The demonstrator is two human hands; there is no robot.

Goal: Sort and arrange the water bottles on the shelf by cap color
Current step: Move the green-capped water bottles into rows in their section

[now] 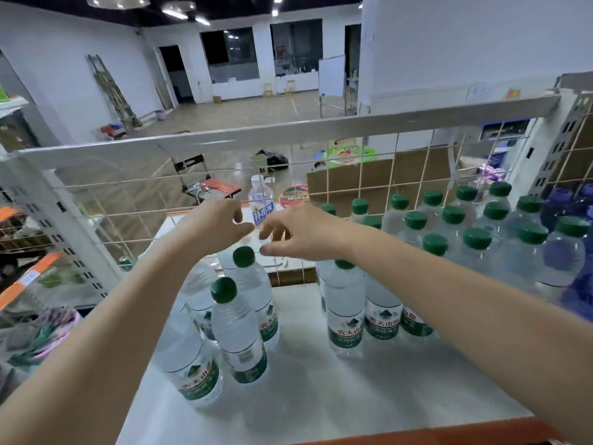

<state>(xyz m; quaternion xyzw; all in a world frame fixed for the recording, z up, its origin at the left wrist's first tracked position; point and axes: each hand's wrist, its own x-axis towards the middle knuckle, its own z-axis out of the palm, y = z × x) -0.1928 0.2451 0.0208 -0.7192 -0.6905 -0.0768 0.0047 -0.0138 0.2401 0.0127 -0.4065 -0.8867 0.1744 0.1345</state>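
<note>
White-capped bottle (261,200): stands at the back of the shelf (305,396) against the wire grid (378,175), just beyond both hands and between them; blue label, pale cap.
Left hand (213,224): reached toward the back, fingers loosely curled, holding nothing that shows.
Right hand (300,232): level with the left, fingers bent and slack, thumb pointing left; no grip visible.
Green-capped bottles near the wrists (244,256): a small cluster under the left forearm, another under the right.
Green-capped rows (476,238): packed to the right of the right arm; blue bottles (564,203) beyond them.
Risk: either forearm could brush a green cap below and tip a bottle into its neighbours, since the reach passes right over them.
Risk: a one-handed lift of the far bottle may catch the grid wires.
Hidden: fingertips overlap the bottle's lower body, so contact cannot be told.
Cut off: the shelf's right end and the blue bottles' caps are blurred.
</note>
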